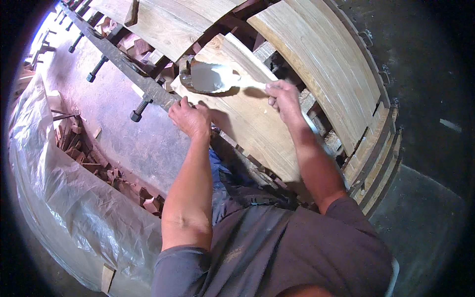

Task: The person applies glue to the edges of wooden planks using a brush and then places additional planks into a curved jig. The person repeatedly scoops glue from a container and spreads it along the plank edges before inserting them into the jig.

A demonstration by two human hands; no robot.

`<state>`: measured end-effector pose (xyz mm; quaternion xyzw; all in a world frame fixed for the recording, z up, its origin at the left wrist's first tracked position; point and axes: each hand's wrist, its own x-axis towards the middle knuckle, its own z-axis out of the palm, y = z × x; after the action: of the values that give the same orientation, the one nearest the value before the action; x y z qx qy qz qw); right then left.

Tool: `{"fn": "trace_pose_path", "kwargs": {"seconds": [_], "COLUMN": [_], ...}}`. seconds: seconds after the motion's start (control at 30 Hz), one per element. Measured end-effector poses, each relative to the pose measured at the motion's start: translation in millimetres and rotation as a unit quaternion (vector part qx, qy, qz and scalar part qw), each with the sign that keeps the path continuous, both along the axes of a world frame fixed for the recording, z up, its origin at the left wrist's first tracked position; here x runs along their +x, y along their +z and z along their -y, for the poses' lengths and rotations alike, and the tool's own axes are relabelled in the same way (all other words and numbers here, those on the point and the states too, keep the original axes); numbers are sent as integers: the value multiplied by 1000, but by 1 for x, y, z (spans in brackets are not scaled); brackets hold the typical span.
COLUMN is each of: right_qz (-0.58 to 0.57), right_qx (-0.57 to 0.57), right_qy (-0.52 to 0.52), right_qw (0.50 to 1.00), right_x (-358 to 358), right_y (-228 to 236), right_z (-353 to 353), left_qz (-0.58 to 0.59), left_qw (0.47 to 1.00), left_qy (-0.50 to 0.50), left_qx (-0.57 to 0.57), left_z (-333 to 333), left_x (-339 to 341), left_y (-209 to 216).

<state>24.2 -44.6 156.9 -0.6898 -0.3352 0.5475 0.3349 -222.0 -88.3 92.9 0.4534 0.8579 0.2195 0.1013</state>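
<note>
My right hand [285, 100] is closed around the end of a white handle [253, 85]. That handle reaches left to a dark-rimmed container [185, 79] with a smooth white substance [210, 76] in it; I cannot make out the tool's far end. Beneath them lies a pale wooden board [257, 123], with a white strip [252, 59] along its right edge. My left hand [190, 118] rests at the board's left side, beside a long metal clamp bar [123, 67]. Its thumb and fingers are apart, and I see nothing held in them.
Threaded bolts [142, 108] stick out of the clamp bar. Larger wooden panels lie at the far side [168, 24] and right [321, 64]. Reddish wood offcuts [99, 163] are heaped at the left, beside crumpled clear plastic sheeting [74, 213]. Stacked slats [378, 163] stand at the right.
</note>
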Motion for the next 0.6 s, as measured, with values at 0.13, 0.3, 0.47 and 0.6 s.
{"fn": "trace_pose_path", "kwargs": {"seconds": [0.13, 0.3, 0.47, 0.6], "right_qz": [42, 265, 335, 372], "right_qx": [110, 284, 379, 407], "right_qy": [-42, 9, 69, 128], "right_qw": [992, 921, 860, 824], "right_x": [1, -12, -37, -42], "right_y": [30, 26, 22, 20], "right_z": [-34, -89, -123, -126], "left_qz": [8, 16, 13, 12], "left_qw": [1000, 1000, 1000, 1000], "left_qy": [7, 9, 2, 2], "left_qx": [-12, 1, 5, 2], "left_z": [-1, -2, 0, -1], "left_x": [0, 1, 0, 0], "left_y": [3, 4, 3, 5]}}
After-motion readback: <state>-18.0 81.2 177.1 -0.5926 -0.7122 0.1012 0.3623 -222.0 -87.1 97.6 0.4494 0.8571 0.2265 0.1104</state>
